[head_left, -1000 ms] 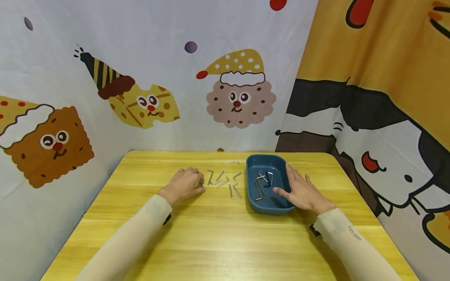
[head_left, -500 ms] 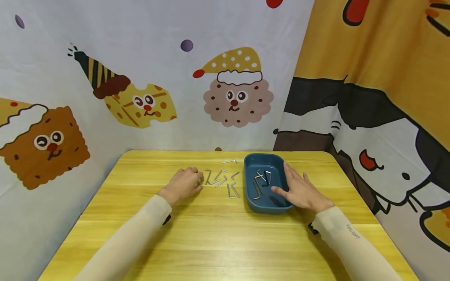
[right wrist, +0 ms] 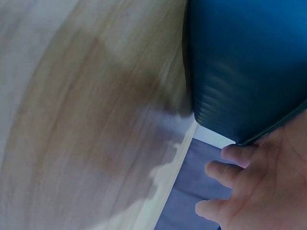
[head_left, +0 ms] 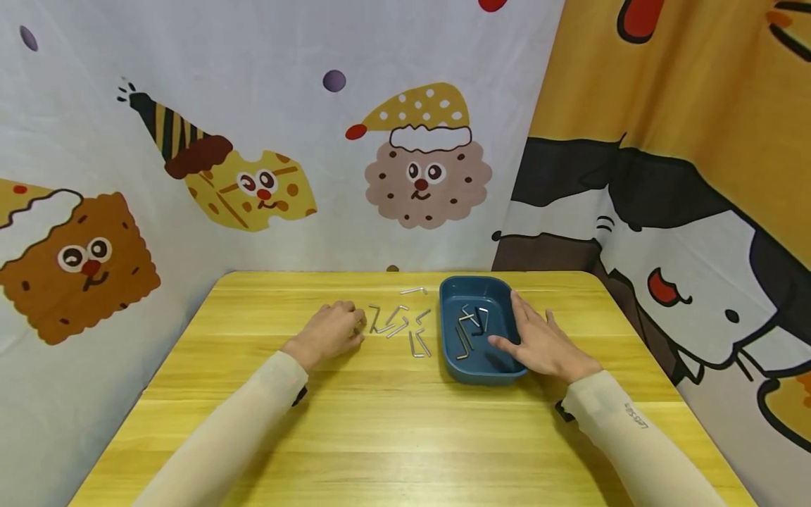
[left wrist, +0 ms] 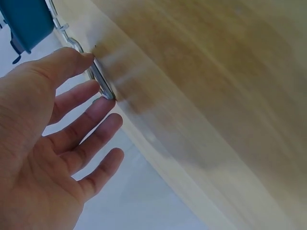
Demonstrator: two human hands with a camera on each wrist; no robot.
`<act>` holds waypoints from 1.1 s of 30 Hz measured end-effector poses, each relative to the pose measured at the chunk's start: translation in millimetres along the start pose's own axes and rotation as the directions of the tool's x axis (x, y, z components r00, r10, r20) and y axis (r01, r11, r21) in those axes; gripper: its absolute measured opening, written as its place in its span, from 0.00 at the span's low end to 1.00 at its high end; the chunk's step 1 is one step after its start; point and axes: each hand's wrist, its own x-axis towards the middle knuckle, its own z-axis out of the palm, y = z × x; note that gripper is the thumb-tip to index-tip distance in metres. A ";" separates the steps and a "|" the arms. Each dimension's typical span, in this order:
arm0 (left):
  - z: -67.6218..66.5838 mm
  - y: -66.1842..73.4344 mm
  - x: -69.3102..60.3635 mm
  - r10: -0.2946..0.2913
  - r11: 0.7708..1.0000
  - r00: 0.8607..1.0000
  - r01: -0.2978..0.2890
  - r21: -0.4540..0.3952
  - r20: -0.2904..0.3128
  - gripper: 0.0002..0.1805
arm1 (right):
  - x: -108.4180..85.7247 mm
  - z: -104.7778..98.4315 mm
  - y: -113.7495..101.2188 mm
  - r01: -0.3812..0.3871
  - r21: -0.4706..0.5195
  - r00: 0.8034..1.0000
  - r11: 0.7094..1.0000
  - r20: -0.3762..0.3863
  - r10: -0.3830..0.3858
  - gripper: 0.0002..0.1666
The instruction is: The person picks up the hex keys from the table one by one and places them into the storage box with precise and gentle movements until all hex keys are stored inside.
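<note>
Barely shifted, our left hand (head_left: 329, 332) pinches a hex key (left wrist: 101, 79), loose keys (head_left: 398, 329) at three o'clock before the tray (head_left: 484, 377) our spread right hand (head_left: 546, 343) touches.

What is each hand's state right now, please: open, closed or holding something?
Left hand: at a hex key; grip cannot be told.
Right hand: open, touching the tray.

Left hand (left wrist: 36, 160) pinching metal key (left wrist: 101, 78), teal bin (left wrist: 31, 21), tabletop (left wrist: 201, 100)
</note>
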 end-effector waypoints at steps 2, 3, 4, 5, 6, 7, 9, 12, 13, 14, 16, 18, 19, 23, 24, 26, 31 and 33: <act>-1.3 0.4 -0.5 -0.003 1.000 1.000 0.003 0.008 0.002 0.18 | -0.1 -0.1 -0.2 0.001 -0.003 1.000 1.000 -0.003 -0.001 0.72; -1.7 0.6 -0.8 -0.002 1.000 1.000 0.002 0.017 0.001 0.18 | -0.2 0.0 -0.3 0.002 -0.003 1.000 1.000 -0.005 -0.002 0.72; -1.8 0.7 -1.5 -0.002 1.000 1.000 0.002 0.024 0.000 0.18 | -0.2 0.1 -0.3 0.002 -0.005 1.000 1.000 -0.005 -0.002 0.72; -2.0 0.8 -2.2 -0.001 0.999 1.000 0.001 0.034 -0.002 0.18 | -0.5 0.2 -0.3 0.003 -0.007 1.000 1.000 -0.007 -0.003 0.72; -2.1 1.0 -2.9 0.001 0.999 1.000 -0.001 0.042 -0.005 0.18 | -0.7 0.4 -0.4 0.003 -0.008 1.000 1.000 -0.008 -0.003 0.72; -2.4 1.2 -3.6 0.002 0.999 1.000 -0.002 0.050 -0.008 0.18 | -1.0 0.6 -0.4 0.004 -0.009 1.000 1.000 -0.010 -0.004 0.72; -3.3 1.9 -4.9 0.011 0.998 1.000 -0.010 0.062 -0.022 0.19 | -1.4 0.8 -0.2 0.004 -0.010 1.000 1.000 -0.011 -0.004 0.72; -5.9 4.2 -6.4 0.025 0.997 0.999 -0.021 0.073 -0.047 0.20 | -1.5 0.9 0.5 0.001 -0.012 1.000 1.000 -0.012 -0.001 0.73; -7.1 5.1 -6.9 0.029 0.997 0.998 -0.025 0.075 -0.056 0.20 | -1.3 1.1 0.9 -0.001 -0.013 1.000 1.000 -0.012 0.001 0.73; -8.3 6.1 -7.2 0.037 0.996 0.997 -0.031 0.079 -0.068 0.20 | -1.0 1.2 1.3 -0.002 -0.014 1.000 1.000 -0.013 0.002 0.73; -10.7 8.3 -7.6 0.050 0.995 0.995 -0.042 0.088 -0.086 0.20 | -0.7 1.1 1.7 -0.003 -0.014 1.000 1.000 -0.014 0.003 0.73; -13.1 10.6 -8.0 0.062 0.994 0.993 -0.052 0.100 -0.102 0.20 | -0.3 1.0 2.1 -0.001 -0.013 1.000 1.000 -0.013 0.001 0.73; -14.0 11.7 -7.6 0.068 0.993 0.992 -0.057 0.102 -0.110 0.20 | -0.5 0.5 2.1 0.001 -0.010 1.000 1.000 -0.013 -0.001 0.73; -18.6 17.2 -4.4 0.081 0.993 0.986 -0.068 0.094 -0.148 0.20 | -1.8 -2.2 3.4 0.006 -0.004 1.000 1.000 -0.019 -0.006 0.72; -19.9 18.7 -3.3 0.085 0.993 0.984 -0.071 0.090 -0.158 0.20 | -2.4 -3.3 3.6 0.007 -0.004 1.000 1.000 -0.023 -0.007 0.71; -23.2 22.2 -0.7 0.095 0.993 0.979 -0.082 0.079 -0.178 0.20 | -3.0 -5.2 4.9 0.004 -0.007 1.000 1.000 -0.031 -0.004 0.70; -31.2 31.7 5.7 0.128 0.990 0.970 -0.112 0.090 -0.208 0.18 | -4.4 -8.3 7.3 0.007 -0.025 0.999 1.000 -0.047 -0.008 0.68; -34.1 36.1 8.1 0.140 0.988 0.966 -0.121 0.101 -0.216 0.18 | -5.1 -8.7 7.0 0.012 -0.042 0.999 0.999 -0.050 -0.014 0.68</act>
